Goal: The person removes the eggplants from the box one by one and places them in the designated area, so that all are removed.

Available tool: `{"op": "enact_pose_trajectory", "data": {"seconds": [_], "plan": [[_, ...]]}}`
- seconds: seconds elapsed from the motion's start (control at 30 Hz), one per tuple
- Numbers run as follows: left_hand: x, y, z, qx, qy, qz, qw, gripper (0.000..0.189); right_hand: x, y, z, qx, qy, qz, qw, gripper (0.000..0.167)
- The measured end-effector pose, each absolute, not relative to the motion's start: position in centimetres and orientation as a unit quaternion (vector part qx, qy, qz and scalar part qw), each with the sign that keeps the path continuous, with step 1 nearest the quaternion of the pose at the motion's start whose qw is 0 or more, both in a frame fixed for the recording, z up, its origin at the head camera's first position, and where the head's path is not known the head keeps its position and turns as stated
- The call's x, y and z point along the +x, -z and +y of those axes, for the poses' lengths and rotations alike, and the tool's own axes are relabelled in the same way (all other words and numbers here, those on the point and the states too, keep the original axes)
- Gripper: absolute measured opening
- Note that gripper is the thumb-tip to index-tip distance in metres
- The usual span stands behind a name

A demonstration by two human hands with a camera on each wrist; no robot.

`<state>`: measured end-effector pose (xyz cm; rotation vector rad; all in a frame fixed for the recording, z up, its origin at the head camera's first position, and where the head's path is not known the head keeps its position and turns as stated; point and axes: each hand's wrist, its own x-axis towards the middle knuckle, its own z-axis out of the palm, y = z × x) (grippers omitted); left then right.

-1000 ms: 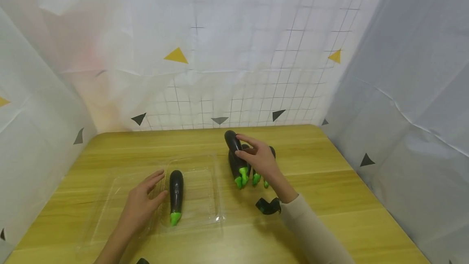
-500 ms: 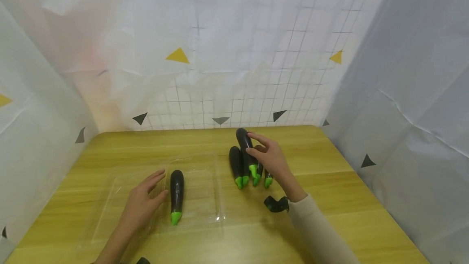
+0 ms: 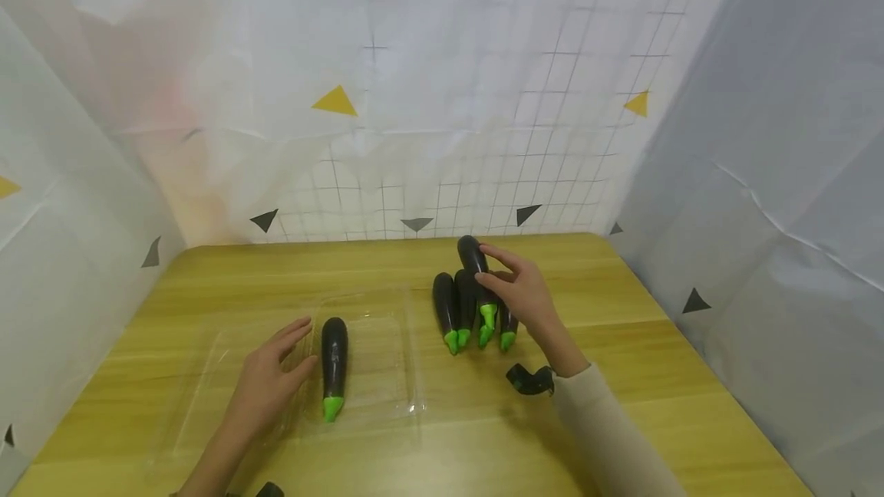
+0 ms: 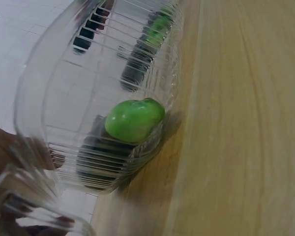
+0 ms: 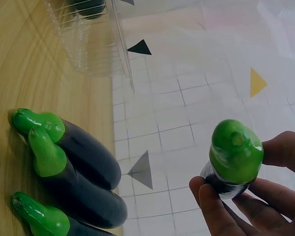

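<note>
Eggplant (image 5: 236,157) up in the right hand (image 3: 525,297) — fingers clamped on it, above four more (image 3: 465,299) on the table (image 3: 621,420) — while the left hand (image 3: 265,383), fingers apart, hung beside another (image 3: 334,363) in the tray (image 3: 376,363).

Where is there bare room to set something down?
Bare table runs right of the right sleeve to the table's edge, and in front, between the clear tray and that sleeve. The tray has room right of its lone eggplant. Crowded: the bunched eggplants below the right hand, and the tray's left, where the left hand is.
</note>
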<state>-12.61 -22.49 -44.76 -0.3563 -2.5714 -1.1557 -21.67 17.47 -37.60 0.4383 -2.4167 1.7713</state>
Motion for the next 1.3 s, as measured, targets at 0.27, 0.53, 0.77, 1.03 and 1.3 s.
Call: {"op": "enact_pose_trajectory", "data": {"seconds": [0.27,0.53,0.77,1.03,1.3], "plan": [[-12.7,44.8,-22.6,-0.128,0.402,-0.894,0.153,0.051,-22.2,38.0,18.4,0.142,-0.595,-0.789,0.066,0.054],[-12.6,44.9,-22.8,-0.12,0.402,-0.896,0.145,0.052,-22.2,38.5,19.1,0.129,-0.566,-0.811,0.068,0.055],[-12.6,44.8,-22.7,-0.122,0.4,-0.897,0.145,0.052,-22.6,38.6,19.6,0.128,-0.572,-0.807,0.073,0.054],[-12.8,44.9,-22.5,-0.132,0.407,-0.891,0.154,0.051,-22.7,38.7,20.4,0.127,-0.568,-0.809,0.086,0.054],[-12.7,44.7,-22.5,-0.132,0.409,-0.889,0.156,0.05,-22.4,38.7,21.1,0.101,-0.553,-0.822,0.088,0.054]]}}
